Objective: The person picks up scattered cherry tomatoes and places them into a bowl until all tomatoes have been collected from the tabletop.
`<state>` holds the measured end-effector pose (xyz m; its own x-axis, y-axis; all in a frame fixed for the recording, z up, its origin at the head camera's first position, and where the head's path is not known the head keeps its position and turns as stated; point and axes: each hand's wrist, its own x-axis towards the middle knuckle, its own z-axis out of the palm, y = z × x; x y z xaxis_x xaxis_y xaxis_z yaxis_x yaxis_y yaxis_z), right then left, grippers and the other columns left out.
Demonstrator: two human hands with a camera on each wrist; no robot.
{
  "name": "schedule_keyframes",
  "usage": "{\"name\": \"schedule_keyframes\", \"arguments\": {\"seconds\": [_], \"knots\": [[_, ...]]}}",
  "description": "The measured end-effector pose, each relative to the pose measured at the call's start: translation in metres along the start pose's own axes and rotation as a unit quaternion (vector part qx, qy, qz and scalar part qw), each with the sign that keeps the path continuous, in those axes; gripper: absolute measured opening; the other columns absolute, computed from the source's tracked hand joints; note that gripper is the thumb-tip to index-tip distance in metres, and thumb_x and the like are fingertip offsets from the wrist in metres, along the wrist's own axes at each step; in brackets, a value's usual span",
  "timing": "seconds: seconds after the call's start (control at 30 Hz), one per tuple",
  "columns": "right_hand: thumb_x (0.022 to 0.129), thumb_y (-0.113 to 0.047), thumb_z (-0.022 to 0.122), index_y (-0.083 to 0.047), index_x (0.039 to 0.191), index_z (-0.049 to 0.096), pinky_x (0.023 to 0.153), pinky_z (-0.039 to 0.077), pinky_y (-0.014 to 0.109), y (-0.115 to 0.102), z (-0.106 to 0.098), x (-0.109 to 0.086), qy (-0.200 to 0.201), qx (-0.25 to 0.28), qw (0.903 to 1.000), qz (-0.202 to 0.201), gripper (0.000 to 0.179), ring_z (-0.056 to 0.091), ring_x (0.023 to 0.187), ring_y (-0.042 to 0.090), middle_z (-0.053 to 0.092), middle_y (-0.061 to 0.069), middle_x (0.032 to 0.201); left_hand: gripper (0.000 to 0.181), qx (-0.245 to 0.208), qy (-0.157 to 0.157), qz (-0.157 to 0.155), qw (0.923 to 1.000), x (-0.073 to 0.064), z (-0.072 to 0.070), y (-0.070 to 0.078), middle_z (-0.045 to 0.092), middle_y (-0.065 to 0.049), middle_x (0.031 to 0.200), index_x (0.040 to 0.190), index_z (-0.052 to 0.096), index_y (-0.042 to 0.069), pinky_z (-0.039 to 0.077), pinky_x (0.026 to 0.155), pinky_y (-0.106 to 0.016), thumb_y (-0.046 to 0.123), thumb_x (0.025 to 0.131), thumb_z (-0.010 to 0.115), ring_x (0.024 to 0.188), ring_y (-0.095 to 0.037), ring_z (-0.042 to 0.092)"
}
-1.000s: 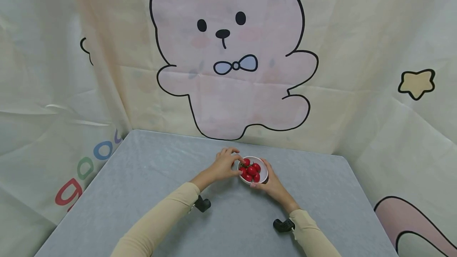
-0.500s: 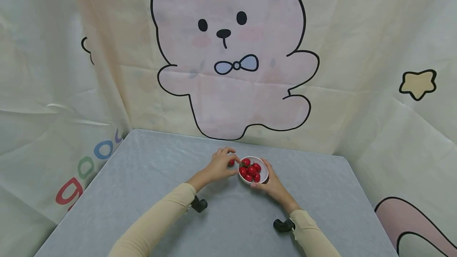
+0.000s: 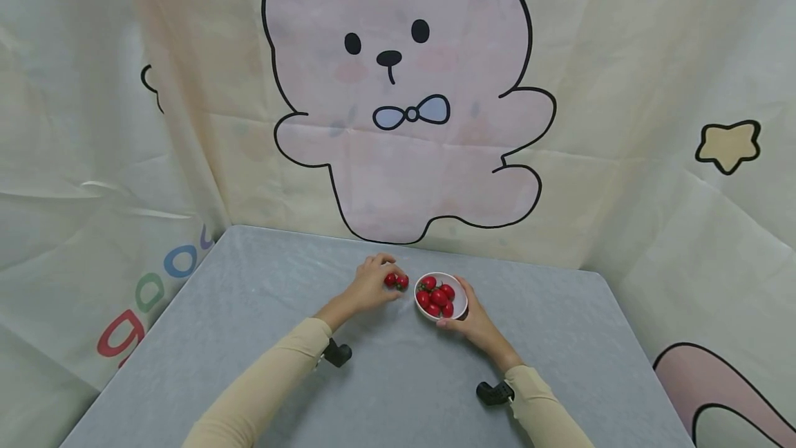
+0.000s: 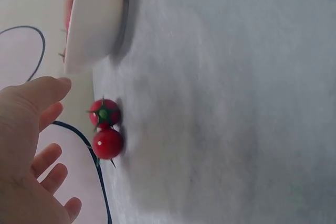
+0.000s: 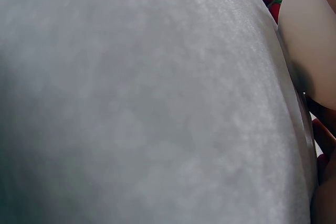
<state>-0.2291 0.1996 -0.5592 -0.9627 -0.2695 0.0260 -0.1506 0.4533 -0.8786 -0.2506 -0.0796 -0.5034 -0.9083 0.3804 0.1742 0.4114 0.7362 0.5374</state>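
Note:
Two red cherry tomatoes (image 4: 107, 144) with green stems sit side by side on the table, left of a small white bowl (image 4: 97, 19). My left hand (image 3: 368, 285) is right by them; in the left wrist view its fingers are spread and loosely bent, with a gap to the tomatoes and nothing held. Several more cherry tomatoes (image 3: 438, 298) lie inside the bowl. At the bowl's right side, my right hand (image 3: 477, 325) grips it, thumb at the near rim and fingers round the far side. Only part of this hand shows in the right wrist view.
A grey cloth-covered table (image 3: 385, 393) extends all round the bowl. Behind it hangs a pale curtain (image 3: 398, 178) with a cartoon bear, and more printed cloth borders both sides. Each wrist wears a black camera mount (image 3: 494, 393).
My left hand has drawn back to the left, away from the bowl's rim, and the two tomatoes beside the bowl have come into view. The right hand keeps its hold on the bowl.

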Motion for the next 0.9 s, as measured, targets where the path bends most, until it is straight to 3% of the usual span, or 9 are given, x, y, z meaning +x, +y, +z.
{"name": "schedule_keyframes", "arguments": {"seconds": [0.3,0.9], "knots": [[0.072,-0.030,0.089,-0.022,0.156,0.018,0.119,0.021,0.061,-0.001,-0.002,-0.001,-0.001,-0.004,1.0000,0.003,0.111,0.027,0.150,0.034,0.032,0.012,0.159,0.032,0.013,-0.008,-0.032,0.9994,0.008,0.000,-0.011,0.046,-0.011,0.143,0.116,0.069,0.022,0.034,0.106,-0.059,0.028,0.086,0.077,0.131,-0.034,0.039],[0.072,-0.030,0.089,-0.024,0.156,0.018,0.119,0.021,0.062,0.000,-0.001,0.000,-0.005,-0.006,0.9999,0.007,0.110,0.026,0.150,0.034,0.031,0.010,0.159,0.032,0.054,-0.023,-0.044,0.9973,0.022,0.007,-0.026,0.049,-0.008,0.139,0.114,0.069,0.028,0.036,0.101,-0.056,0.028,0.084,0.080,0.127,-0.032,0.041]]}}
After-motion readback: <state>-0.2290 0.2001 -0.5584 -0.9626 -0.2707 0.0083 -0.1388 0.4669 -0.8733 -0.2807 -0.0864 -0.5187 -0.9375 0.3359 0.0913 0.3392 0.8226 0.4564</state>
